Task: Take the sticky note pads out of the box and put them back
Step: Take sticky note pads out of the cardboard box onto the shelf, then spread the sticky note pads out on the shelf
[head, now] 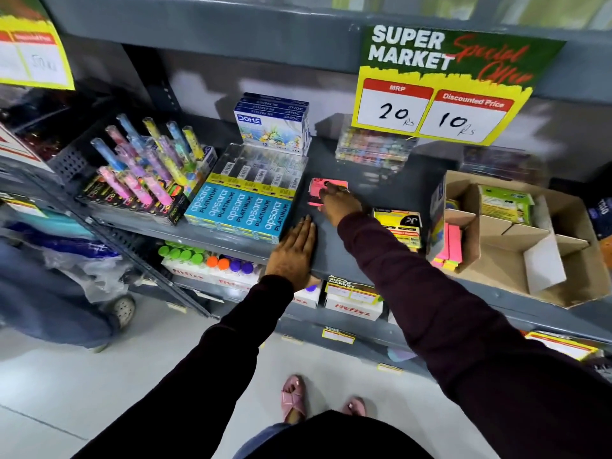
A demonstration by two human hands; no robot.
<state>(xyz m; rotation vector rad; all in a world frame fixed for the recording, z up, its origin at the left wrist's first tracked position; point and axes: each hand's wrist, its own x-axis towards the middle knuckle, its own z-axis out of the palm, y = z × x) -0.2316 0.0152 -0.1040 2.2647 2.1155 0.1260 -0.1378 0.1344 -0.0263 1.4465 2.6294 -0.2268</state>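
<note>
A pink sticky note pad (318, 190) lies on the grey shelf (364, 193), and my right hand (339, 203) rests on its right side with fingers on it. My left hand (294, 250) lies flat and open on the shelf's front edge, holding nothing. A yellow sticky note pack (399, 226) lies to the right of my right arm. The open cardboard box (506, 240) stands at the right end of the shelf; pink and yellow pads (450, 246) stand on edge in its left compartment and a green pack (505, 203) leans in the back one.
Blue Apsara pencil boxes (241, 210) and Doms boxes (273, 125) sit left of the pink pad. A rack of coloured tubes (149, 167) stands further left. A yellow price sign (443, 84) hangs above. Fitfizz boxes (352, 303) fill the lower shelf.
</note>
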